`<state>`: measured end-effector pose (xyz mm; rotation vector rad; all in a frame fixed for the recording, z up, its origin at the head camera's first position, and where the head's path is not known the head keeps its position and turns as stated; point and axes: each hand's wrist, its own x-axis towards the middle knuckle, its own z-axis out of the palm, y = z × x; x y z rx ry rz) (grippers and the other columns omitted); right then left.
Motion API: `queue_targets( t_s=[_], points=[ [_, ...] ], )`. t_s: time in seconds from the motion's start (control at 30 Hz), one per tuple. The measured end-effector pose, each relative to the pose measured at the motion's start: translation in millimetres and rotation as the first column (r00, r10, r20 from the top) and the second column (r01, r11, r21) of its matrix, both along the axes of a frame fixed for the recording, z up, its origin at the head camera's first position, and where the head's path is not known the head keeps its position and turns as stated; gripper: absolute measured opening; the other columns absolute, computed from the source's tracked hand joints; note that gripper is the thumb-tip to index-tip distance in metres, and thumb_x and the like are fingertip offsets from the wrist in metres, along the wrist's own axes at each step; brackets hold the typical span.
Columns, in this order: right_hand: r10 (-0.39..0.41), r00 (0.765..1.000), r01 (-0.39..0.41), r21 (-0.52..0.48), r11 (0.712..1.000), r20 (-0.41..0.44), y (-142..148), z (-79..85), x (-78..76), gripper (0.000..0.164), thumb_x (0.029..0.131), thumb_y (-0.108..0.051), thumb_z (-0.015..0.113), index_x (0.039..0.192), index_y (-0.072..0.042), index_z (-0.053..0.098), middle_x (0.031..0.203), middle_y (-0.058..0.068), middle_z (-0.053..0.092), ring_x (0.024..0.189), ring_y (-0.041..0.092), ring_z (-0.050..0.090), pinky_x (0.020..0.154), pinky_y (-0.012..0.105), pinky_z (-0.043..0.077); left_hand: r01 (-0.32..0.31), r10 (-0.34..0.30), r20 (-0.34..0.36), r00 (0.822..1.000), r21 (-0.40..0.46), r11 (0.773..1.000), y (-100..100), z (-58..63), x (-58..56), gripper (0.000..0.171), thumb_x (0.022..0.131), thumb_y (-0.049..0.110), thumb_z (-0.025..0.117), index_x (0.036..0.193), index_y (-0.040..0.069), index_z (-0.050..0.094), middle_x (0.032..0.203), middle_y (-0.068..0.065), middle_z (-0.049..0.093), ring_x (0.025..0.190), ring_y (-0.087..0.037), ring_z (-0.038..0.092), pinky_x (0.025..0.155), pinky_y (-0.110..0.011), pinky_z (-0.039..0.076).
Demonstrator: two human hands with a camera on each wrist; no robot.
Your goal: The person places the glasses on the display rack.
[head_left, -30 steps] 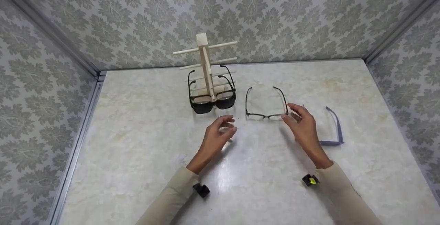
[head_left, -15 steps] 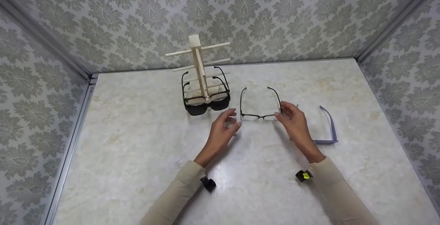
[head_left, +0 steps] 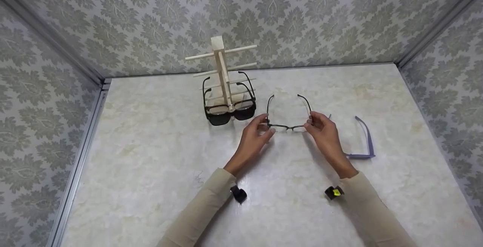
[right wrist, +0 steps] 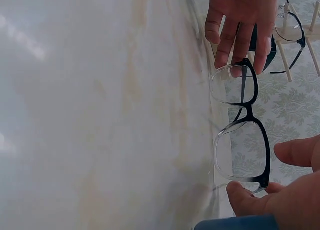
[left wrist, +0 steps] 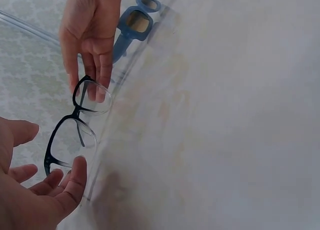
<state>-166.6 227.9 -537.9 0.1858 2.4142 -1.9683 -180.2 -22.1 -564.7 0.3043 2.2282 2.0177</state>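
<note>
Black half-frame eyeglasses, with clear lower rims, stand with their arms pointing away from me. My left hand is at their left corner, fingers nearly straight at the hinge; in the left wrist view its thumb stands away from the frame. My right hand is at the right corner, fingertips at the hinge and temple arm. In the right wrist view, the right thumb also sits apart from the frame. Purple-blue glasses lie beside my right hand, which partly hides them.
A wooden eyewear rack with crossbars stands at the back left. It bears black sunglasses and, just above them, dark-framed glasses. Patterned walls enclose the marbled tabletop.
My left hand has moved right and forward, from beside the rack to the eyeglasses' left corner. My right hand stays at their right corner. The head view has shifted slightly.
</note>
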Motion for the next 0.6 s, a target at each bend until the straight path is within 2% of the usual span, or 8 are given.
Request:
queue_targets(
  t_s=[0.27, 0.6],
  points=[
    [-0.008, 1.0, 0.008, 0.054, 0.998, 0.003, 0.0, -0.2, -2.2, 0.047, 0.11, 0.0, 0.062, 0.154, 0.014, 0.051, 0.145, 0.032, 0.058, 0.135, 0.037, 0.06, 0.093, 0.011, 0.054, 0.017, -0.017, 0.012, 1.0, 0.005, 1.0, 3.3, 2.7, -6.7, 0.052, 0.105, 0.006, 0.073, 0.152, -0.009, 0.057, 0.142, -0.027, 0.064, 0.117, -0.03, 0.072, 0.078, -0.029, 0.066],
    [0.0, 1.0, -0.001, 0.044, 0.999, 0.016, 1.4, 6.3, 0.9, 0.052, 0.111, -0.004, 0.064, 0.158, 0.012, 0.049, 0.15, 0.031, 0.058, 0.138, 0.037, 0.059, 0.093, 0.01, 0.054, 0.012, -0.012, -0.016, 1.0, -0.018, 1.0, -0.4, 6.8, -7.8, 0.046, 0.105, 0.006, 0.073, 0.144, -0.014, 0.062, 0.127, -0.026, 0.07, 0.11, -0.03, 0.075, 0.077, -0.031, 0.066]
  ],
)
